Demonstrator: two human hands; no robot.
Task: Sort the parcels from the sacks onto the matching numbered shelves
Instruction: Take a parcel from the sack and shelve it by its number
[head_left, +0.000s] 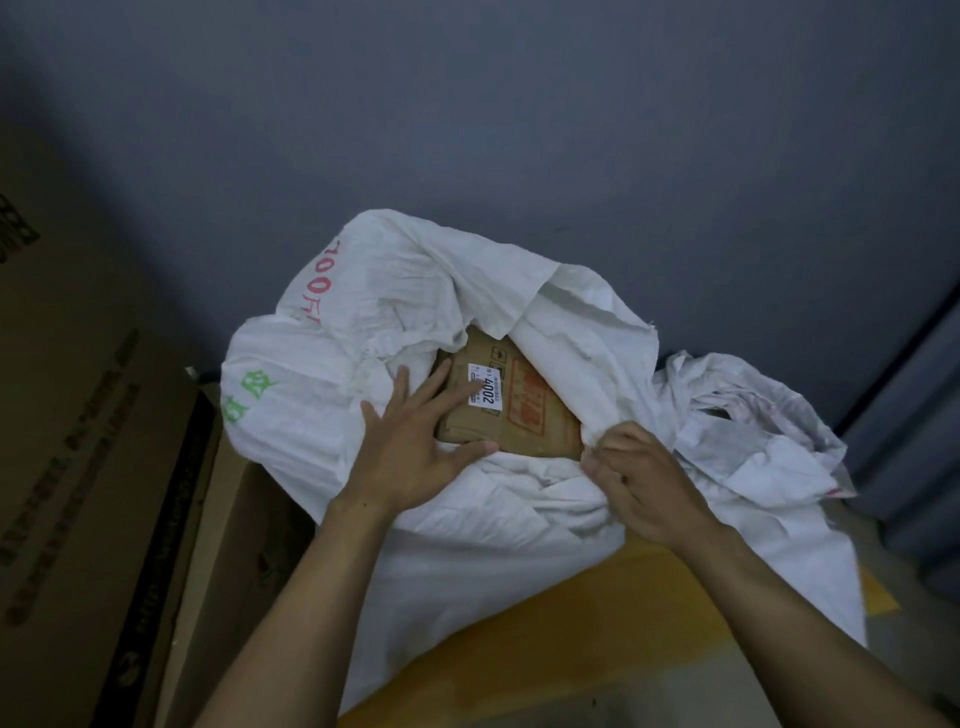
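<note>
A white woven sack (322, 364) with red and green print stands open in the middle of the view. Inside its mouth lies a brown cardboard parcel (524, 415) with a white label reading 4002 (487, 391). My left hand (415, 441) rests flat on the parcel's left end, fingers spread and straight, thumb along the near edge. My right hand (639, 483) grips the sack's rim at the parcel's right corner, with its fingers curled into the fabric. The rest of the parcel is hidden under the sack cloth.
Large brown cardboard boxes (93, 441) stand close on the left. A second crumpled white sack (753, 431) lies to the right. A yellow surface (597, 649) shows below the sack. A blue-grey wall (519, 130) fills the background.
</note>
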